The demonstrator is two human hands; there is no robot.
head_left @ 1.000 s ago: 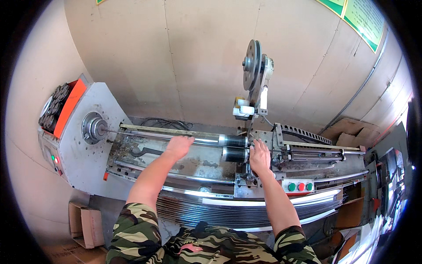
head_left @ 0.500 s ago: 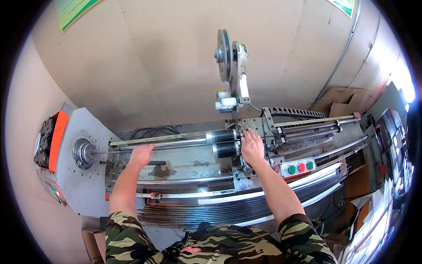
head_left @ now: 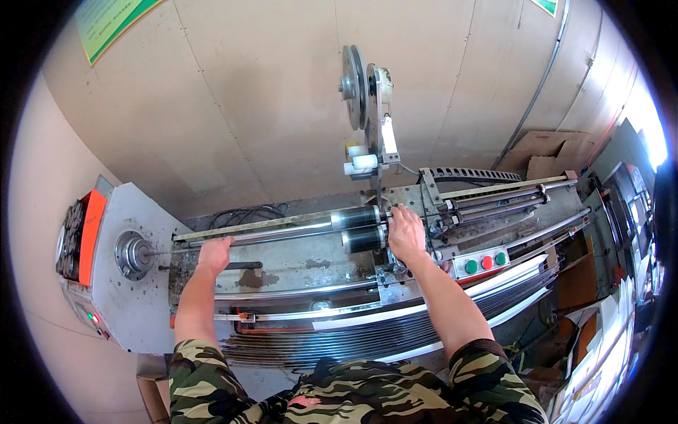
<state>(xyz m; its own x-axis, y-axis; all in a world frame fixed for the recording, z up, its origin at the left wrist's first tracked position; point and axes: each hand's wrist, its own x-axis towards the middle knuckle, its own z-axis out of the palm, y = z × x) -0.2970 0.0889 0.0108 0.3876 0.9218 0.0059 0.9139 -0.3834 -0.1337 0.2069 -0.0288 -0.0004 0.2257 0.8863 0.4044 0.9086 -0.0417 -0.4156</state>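
A long grey winding machine (head_left: 296, 261) lies across the view. My left hand (head_left: 214, 253) rests on a thin metal rod (head_left: 282, 233) that runs from the round chuck (head_left: 133, 253) toward two black rollers (head_left: 361, 227). My right hand (head_left: 406, 232) presses on the carriage just right of those rollers, fingers closed over a part I cannot make out. A tall wheel on a post (head_left: 360, 88) stands behind the rollers.
A stack of thin dark metal strips (head_left: 339, 339) lies along the machine's near edge. Green and red push buttons (head_left: 484, 263) sit right of my right hand. Cardboard boxes (head_left: 544, 152) lean at the back right; an orange-sided motor box (head_left: 88, 233) is at the left.
My left hand has slid left along the rod, toward the chuck. My right hand stays by the rollers. The view has tilted, showing more of the wall.
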